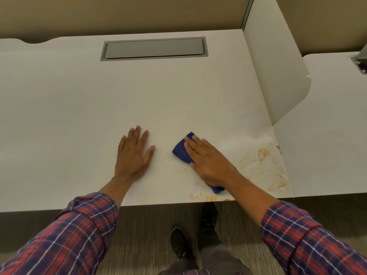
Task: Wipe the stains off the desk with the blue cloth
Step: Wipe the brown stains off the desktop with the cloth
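Stains [264, 167] rim desk [79, 96] corner beside cloth [181, 150].

desk [79, 96] lies bare left and ahead; a white divider panel [278, 76] blocks the right

1. Soft, even indoor light; no harsh glare on the white desk [79, 100].
2. Faint shadows lie under both hands.
3. Wide-angle distortion bends the desk edges.
4. The picture is slightly soft, the sleeves [75, 231] blurred.

left hand [133, 155] flat on desk [79, 108], cloth [182, 150] under right hand [208, 161], stains [264, 165] further right
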A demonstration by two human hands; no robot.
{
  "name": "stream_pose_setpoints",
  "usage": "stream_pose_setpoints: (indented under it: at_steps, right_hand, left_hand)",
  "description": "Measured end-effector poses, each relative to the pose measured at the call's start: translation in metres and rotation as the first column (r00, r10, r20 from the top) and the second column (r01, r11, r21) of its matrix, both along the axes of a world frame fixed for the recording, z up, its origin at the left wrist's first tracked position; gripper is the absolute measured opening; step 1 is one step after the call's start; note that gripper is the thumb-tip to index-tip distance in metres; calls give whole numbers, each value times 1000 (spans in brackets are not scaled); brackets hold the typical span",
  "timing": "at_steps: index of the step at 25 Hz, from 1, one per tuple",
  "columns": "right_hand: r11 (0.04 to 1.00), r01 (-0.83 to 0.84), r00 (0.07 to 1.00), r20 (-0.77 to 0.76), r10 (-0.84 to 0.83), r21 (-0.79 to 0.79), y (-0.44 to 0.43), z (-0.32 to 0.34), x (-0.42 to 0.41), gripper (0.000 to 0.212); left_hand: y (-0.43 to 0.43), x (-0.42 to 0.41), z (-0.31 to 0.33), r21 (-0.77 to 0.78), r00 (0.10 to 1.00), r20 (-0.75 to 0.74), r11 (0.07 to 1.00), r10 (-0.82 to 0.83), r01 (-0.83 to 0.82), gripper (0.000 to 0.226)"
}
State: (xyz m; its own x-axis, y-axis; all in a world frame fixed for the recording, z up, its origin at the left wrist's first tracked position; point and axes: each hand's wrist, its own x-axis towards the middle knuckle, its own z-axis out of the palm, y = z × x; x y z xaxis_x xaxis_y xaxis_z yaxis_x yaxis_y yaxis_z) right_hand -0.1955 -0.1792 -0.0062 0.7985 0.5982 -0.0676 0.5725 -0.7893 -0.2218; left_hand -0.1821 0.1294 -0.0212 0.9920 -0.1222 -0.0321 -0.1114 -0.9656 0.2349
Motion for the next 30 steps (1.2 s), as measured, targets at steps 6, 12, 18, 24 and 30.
stream_pose_setpoints:
  at_steps: [6, 12, 18, 24, 30]
  right_hand:
    - [970, 243, 969, -45, -242, 8, -8, 9, 40, 64]
    - [995, 95, 995, -26, -95, 15, 41, 9, 10, 64]
    - [996, -78, 996, -42, 79, 42, 62, -2, -59, 65]
    - [995, 92, 996, -10, -92, 24, 25, 4, -23, 65]
    - [993, 109, 994, 5, -109, 38, 68, -5, -27, 64]
  left_hand:
    - [-1, 0, -1, -6, 1000, 12, 1000, 11, -10, 74]
    - [-3, -2, 1, -16, 1000, -15, 1000, 10, -10, 77]
    - [-2, -3, 4, -79, 999, -27, 997, 17, -19, 80]
    - [16, -11, 13, -153, 996, -73, 988, -42, 30, 74]
    - [33, -24, 3, -61, 1000, 12, 998, 0, 0, 69]
